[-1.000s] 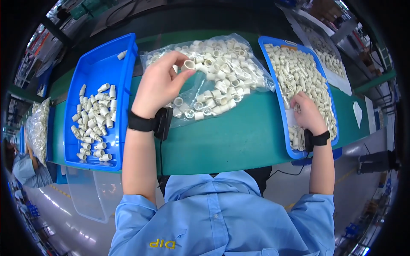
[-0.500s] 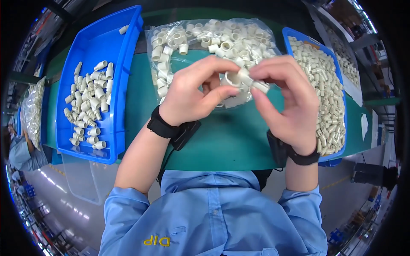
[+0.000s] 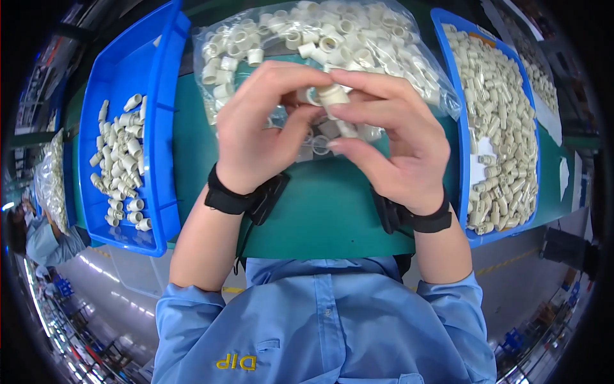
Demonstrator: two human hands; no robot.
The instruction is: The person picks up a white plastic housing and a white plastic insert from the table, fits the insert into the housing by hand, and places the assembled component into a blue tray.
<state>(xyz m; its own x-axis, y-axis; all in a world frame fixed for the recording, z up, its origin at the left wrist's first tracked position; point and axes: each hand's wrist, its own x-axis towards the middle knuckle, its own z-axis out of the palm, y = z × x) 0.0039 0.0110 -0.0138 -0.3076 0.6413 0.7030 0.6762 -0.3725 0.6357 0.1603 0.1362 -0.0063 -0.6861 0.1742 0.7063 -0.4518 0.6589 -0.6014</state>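
a: start at the grip. what's held?

b: a white fitting (image 3: 334, 96), up off the bench (image 3: 307, 221), over the near edge of a clear bag (image 3: 448, 96). right hand (image 3: 403, 144) clamped on it, thumb nearer the bench's near edge, fingers across from it. left hand (image 3: 262, 125) has its fingertips at the wide end; can't tell if they squeeze or only touch.

a: why 2 hands?

b: my reading: 1 steadies the narrow part, the other minds the wide end. meeting midway between the trays probably suits both arms alike.

a: which way does it point?

b: wide end toward the bench's far edge, slightly left. narrow end toward the near edge, bearing right. long axis slants between those 2; tilt up or down unclear, fingers cover much of it.

a: farther out?

b: loose white collars (image 3: 329, 43) in the bag, past the hands. left tray (image 3: 131, 70), blue, white pieces (image 3: 125, 150) heaped toward its near edge. right tray (image 3: 465, 166), also blue, much fuller. likely flanking the bag for short reaches.
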